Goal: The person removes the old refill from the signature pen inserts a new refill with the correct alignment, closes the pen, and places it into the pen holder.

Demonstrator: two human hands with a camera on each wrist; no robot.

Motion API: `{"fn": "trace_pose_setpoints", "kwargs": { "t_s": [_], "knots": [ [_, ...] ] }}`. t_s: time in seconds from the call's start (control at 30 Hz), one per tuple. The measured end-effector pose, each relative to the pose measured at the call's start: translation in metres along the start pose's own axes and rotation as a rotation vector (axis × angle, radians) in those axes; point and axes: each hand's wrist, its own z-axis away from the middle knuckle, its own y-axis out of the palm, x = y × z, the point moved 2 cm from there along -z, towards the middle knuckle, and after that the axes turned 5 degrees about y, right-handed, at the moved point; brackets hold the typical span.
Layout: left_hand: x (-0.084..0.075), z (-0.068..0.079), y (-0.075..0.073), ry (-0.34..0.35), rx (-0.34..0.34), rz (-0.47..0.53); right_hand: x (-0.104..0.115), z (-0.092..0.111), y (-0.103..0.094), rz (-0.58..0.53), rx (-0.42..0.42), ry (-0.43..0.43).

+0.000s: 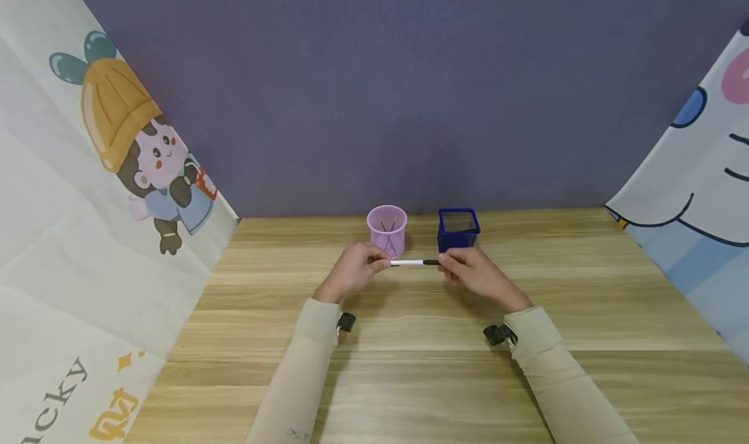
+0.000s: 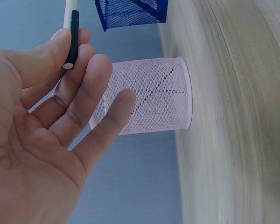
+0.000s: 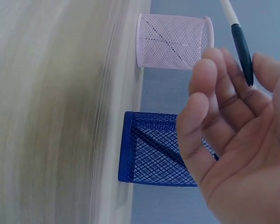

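Both hands hold a white-and-black pen (image 1: pixel 408 262) level between them, in front of two mesh pen holders. My left hand (image 1: pixel 355 268) pinches its rear end, where the black clip (image 2: pixel 74 39) shows in the left wrist view. At the other end, my right hand (image 1: pixel 476 274) has thumb and fingers at the black grip (image 3: pixel 241 44), with the tip pointing into that hand. The round pink mesh holder (image 3: pixel 172 58) is just beyond the left fingers and has thin dark sticks crossed inside. Behind the right hand stands the square blue mesh holder (image 1: pixel 453 241), with a dark slender thing in it.
A wood-grain table (image 1: pixel 404 379) spreads under both arms. At its back rises a grey-blue panel (image 1: pixel 409 93), close behind the holders. Printed cloths flank the table, one with a cartoon child (image 1: pixel 164 155) on the left.
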Motion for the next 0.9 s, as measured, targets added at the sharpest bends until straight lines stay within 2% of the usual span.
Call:
{"fn": "trace_pose_setpoints", "kwargs": {
  "t_s": [0.23, 0.57, 0.9],
  "knots": [
    [-0.0008, 0.0000, -0.0005, 0.004, 0.004, -0.005, -0.0001, 0.0011, 0.0007, -0.024, 0.007, -0.006],
    [-0.0003, 0.0006, -0.0006, -0.012, 0.010, 0.002, 0.0005, 0.0029, -0.0004, 0.010, -0.009, -0.036],
    [0.0006, 0.0013, -0.0005, -0.019, 0.006, 0.002, 0.0011, 0.0015, 0.0009, -0.044, -0.013, -0.032]
  ]
}}
